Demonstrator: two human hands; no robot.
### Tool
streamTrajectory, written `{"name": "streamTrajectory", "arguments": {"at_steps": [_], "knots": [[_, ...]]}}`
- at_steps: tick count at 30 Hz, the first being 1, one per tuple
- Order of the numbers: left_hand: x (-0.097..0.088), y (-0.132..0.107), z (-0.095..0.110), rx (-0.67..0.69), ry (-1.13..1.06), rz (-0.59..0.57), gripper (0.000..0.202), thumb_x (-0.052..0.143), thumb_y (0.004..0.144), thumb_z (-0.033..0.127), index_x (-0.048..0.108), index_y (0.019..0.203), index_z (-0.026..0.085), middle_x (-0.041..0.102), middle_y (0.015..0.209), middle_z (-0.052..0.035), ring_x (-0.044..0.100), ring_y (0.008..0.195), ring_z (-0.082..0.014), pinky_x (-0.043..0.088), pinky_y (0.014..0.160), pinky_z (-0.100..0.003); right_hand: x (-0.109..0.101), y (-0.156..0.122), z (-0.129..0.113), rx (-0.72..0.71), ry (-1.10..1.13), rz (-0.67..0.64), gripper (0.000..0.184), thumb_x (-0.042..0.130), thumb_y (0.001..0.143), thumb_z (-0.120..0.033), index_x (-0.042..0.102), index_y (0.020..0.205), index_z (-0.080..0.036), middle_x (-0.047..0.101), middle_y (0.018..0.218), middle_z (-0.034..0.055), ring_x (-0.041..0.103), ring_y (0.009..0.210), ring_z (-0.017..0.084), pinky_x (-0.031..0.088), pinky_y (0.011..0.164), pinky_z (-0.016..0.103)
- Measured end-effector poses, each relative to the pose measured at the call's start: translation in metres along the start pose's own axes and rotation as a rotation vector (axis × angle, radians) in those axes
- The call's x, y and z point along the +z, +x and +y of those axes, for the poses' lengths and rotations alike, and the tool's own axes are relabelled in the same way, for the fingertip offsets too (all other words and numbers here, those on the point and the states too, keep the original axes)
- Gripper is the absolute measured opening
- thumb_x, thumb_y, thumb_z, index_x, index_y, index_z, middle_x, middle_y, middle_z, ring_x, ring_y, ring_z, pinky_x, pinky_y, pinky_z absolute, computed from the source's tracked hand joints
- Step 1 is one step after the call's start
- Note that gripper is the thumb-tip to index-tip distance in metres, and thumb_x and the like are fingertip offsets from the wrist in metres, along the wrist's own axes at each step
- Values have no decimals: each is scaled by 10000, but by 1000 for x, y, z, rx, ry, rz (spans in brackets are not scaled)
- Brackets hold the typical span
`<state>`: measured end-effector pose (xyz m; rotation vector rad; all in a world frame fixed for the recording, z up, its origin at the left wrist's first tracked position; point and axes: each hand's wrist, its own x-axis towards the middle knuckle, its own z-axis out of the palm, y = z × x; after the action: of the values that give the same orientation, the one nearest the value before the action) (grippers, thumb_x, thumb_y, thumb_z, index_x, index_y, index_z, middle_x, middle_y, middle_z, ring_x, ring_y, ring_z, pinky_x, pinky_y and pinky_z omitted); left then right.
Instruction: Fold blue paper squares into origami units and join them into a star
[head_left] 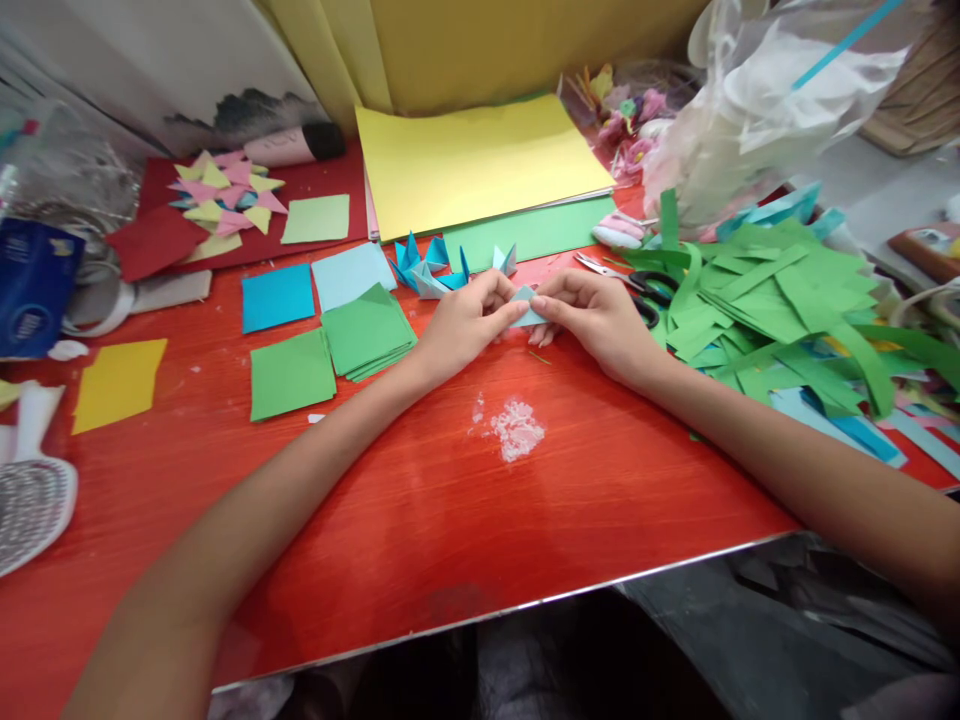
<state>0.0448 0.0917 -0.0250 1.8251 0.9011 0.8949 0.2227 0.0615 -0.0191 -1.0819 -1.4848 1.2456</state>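
A small light blue piece of folded paper is held between both hands just above the red table. My left hand pinches its left side between thumb and fingers. On the other side, my right hand grips it the same way. Right behind the hands stand several folded blue paper pieces, and one light blue folded piece sits apart from them. To the left lie a stack of green paper squares, a single green square, a light blue square and a darker blue square.
Green paper strips and offcuts are heaped at the right, beside scissors. Yellow sheets lie at the back. A pile of pink and yellow folded pieces rests on red paper. A white fan-shaped object is at far left.
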Motion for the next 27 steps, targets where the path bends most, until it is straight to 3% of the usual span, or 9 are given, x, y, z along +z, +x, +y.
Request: {"name": "streamTrajectory", "arguments": {"at_steps": [5, 9, 12, 19, 27], "knots": [[0, 0, -3, 12, -28, -31, 215, 571, 869, 316, 488, 713, 194, 518, 531, 46, 512, 494, -86, 397, 500, -226, 1, 1, 1, 10, 27, 17, 230, 696, 777, -417, 606, 776, -205, 670, 640, -6, 632, 545, 135, 533, 531, 279], [0, 3, -8, -21, -111, 7, 32, 543, 880, 203, 535, 849, 199, 580, 613, 41, 575, 530, -87, 476, 529, -228, 0, 4, 3, 16, 71, 44, 211, 704, 774, -387, 590, 779, -210, 658, 615, -12, 630, 539, 135, 532, 532, 276], [1, 3, -7, -55, -205, 30, 95, 540, 871, 153, 518, 947, 205, 596, 702, 33, 619, 567, -86, 529, 548, -229, 0, 6, 3, 30, 107, 85, 213, 727, 751, -354, 574, 822, -223, 661, 637, -20, 639, 561, 140, 533, 535, 275], [-2, 1, 0, -72, -219, 27, 131, 531, 848, 107, 526, 944, 196, 610, 931, -9, 652, 641, -76, 563, 578, -227, 0, 5, 2, 20, 68, 106, 232, 703, 773, -355, 539, 896, -246, 626, 645, -45, 642, 575, 124, 526, 539, 247], [-1, 1, 3, -80, -265, 11, 123, 559, 815, 110, 548, 903, 196, 585, 756, 27, 634, 557, -79, 547, 516, -216, 1, 2, -2, 31, 100, 27, 197, 680, 787, -310, 532, 898, -242, 631, 654, -52, 666, 610, 124, 551, 605, 254]]}}
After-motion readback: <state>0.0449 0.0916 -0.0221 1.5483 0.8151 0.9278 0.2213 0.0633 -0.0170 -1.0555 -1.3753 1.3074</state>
